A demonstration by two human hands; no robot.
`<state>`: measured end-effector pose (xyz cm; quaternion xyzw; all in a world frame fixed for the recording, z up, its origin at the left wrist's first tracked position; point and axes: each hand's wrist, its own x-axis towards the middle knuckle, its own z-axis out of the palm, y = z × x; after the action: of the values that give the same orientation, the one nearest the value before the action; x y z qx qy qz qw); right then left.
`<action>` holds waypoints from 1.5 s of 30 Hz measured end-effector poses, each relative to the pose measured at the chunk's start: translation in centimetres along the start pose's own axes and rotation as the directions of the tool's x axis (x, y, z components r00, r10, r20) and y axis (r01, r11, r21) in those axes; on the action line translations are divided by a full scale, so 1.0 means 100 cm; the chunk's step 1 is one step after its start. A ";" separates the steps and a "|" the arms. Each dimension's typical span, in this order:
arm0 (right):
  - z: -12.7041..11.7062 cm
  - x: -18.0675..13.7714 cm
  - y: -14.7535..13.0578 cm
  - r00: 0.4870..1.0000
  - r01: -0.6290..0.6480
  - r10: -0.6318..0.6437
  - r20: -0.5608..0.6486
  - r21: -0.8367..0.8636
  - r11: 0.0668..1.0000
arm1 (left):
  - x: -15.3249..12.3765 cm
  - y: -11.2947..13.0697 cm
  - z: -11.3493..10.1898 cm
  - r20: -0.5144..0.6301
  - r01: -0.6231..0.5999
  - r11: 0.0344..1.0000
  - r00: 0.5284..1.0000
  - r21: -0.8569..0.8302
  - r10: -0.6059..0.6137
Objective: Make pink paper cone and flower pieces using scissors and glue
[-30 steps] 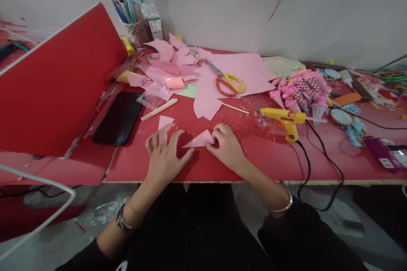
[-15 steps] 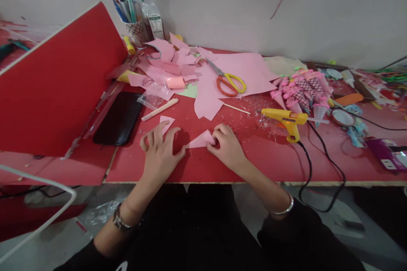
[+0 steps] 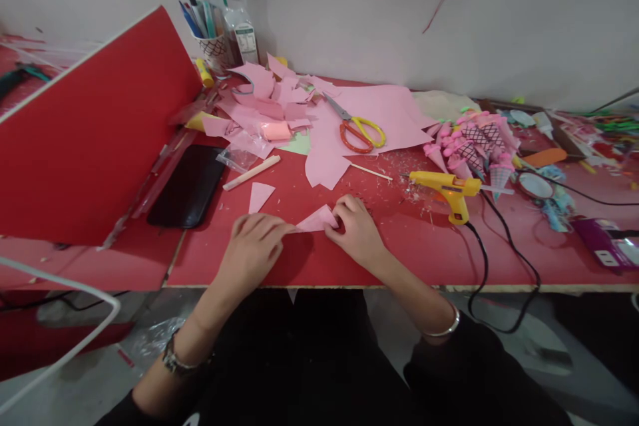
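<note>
Between my hands, low over the red table, is a pink paper piece [image 3: 315,219] rolled toward a cone, its narrow tip to the left. My right hand [image 3: 355,229] is closed on its wide end, thumb and fingers pinching the edge. My left hand [image 3: 257,246] is closed too, fingertips pinching the narrow tip. A flat pink paper wedge [image 3: 261,197] lies just beyond my left hand. Farther back, scissors [image 3: 357,130] with one red and one yellow handle rest on a large pink paper sheet [image 3: 399,106].
A yellow glue gun [image 3: 449,190] lies right with its black cord trailing over the edge. Small pink cones [image 3: 479,140] are heaped behind it. At left are a black phone [image 3: 187,186] and a raised red board [image 3: 110,126]. Pink scraps [image 3: 264,96] and a pen cup [image 3: 212,50] sit behind.
My left hand has turned and closed its spread fingers on the paper's narrow tip, uncovering the flat wedge. My right hand has stayed on the wide end.
</note>
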<state>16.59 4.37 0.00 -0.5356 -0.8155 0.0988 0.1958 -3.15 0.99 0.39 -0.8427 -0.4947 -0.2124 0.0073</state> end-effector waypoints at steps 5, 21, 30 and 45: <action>0.002 -0.001 0.000 0.999 -0.026 0.026 -0.038 0.006 1.000 | -0.002 0.002 0.004 0.117 -0.173 0.984 0.979 0.046 0.166; 0.000 -0.006 -0.005 0.946 0.324 -0.310 0.094 -0.233 0.917 | 0.000 0.010 0.006 0.119 -0.122 0.989 0.987 0.089 0.111; -0.008 -0.006 0.005 0.976 0.216 -0.216 0.022 -0.203 0.955 | 0.001 0.011 0.004 0.120 -0.096 0.993 0.989 0.066 0.088; -0.009 -0.011 -0.004 0.954 0.285 -0.272 0.126 -0.098 0.953 | 0.000 0.012 0.003 0.053 -0.062 0.984 0.997 0.164 0.054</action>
<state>17.04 3.17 0.77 -0.4192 -0.8968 0.0524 0.1311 -2.03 0.45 0.38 -0.8581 -0.4858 -0.1499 0.0718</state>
